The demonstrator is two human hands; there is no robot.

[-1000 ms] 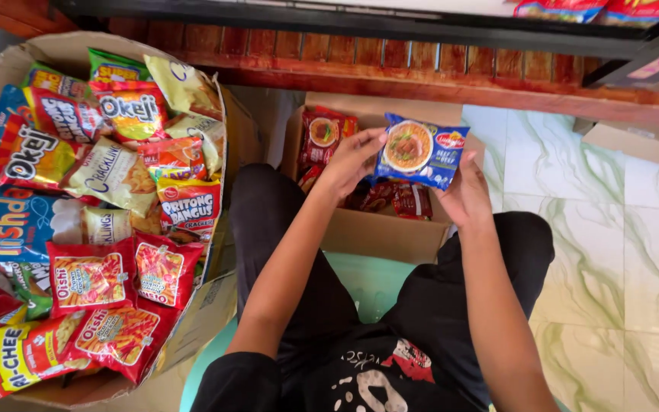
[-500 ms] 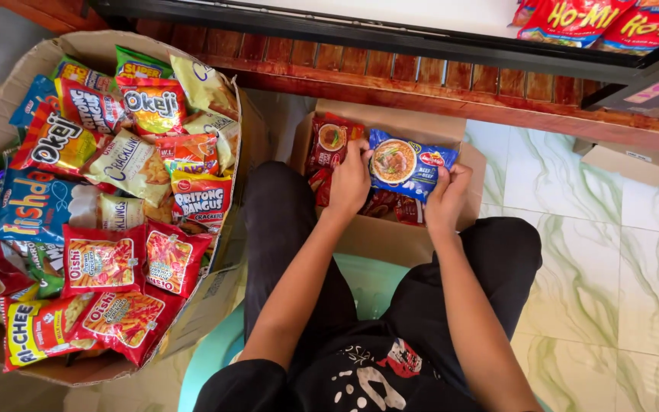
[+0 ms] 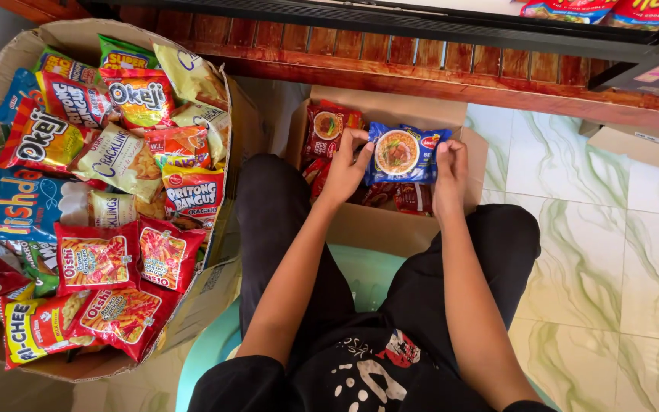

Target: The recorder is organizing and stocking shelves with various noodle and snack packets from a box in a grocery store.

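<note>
I hold a blue instant-noodle packet (image 3: 404,153) flat between both hands, just above a small open cardboard box (image 3: 390,226) in front of my knees. My left hand (image 3: 347,165) grips the packet's left edge. My right hand (image 3: 449,169) grips its right edge. Inside the box lie red noodle packets (image 3: 323,128), partly hidden by the blue one and my hands. I sit on a pale green plastic stool (image 3: 366,265) with my legs on either side of the box.
A large cardboard box (image 3: 28,46) heaped with colourful snack bags (image 3: 120,160) stands at my left. A wooden shelf edge (image 3: 451,61) runs across the top, with red packets (image 3: 596,11) on it. Marbled floor tiles (image 3: 619,267) lie to the right, beside a small closed carton (image 3: 638,145).
Both hands have lowered the blue noodle packet from above the box's right side down into the box opening. The view has shifted slightly.
</note>
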